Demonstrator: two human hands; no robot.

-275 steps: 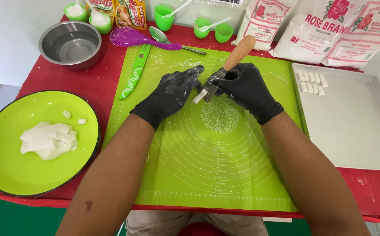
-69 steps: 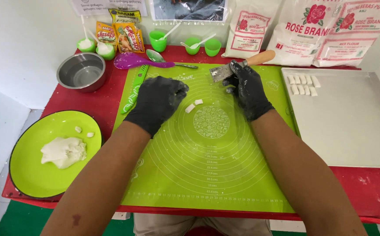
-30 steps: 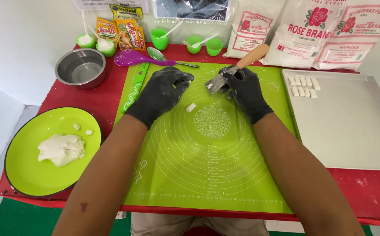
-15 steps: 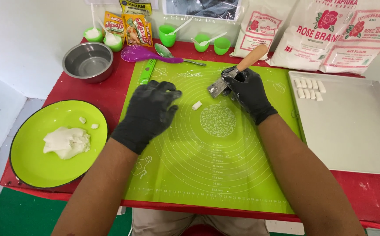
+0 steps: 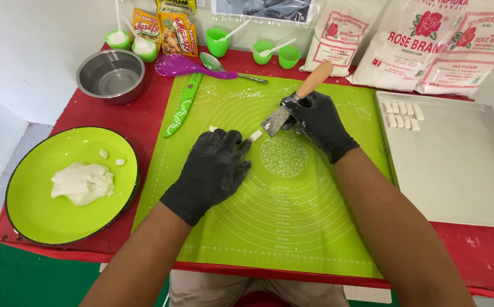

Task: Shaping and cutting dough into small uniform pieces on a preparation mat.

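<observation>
Our right hand has its grip closed round the wooden-handled scraper, blade low at eight o'clock. The small dough piece lies on the green mat just beyond it. Our left hand rests flat, loose, fingertips nearer, dough at their one o'clock.

gloved hands, scraper, dough piece, green mat

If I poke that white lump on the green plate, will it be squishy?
Probably squishy: the white lump sags in soft folds on the green plate. Likely sticky too, since crumbs lie beside it. It looks too flat to roll.
</observation>
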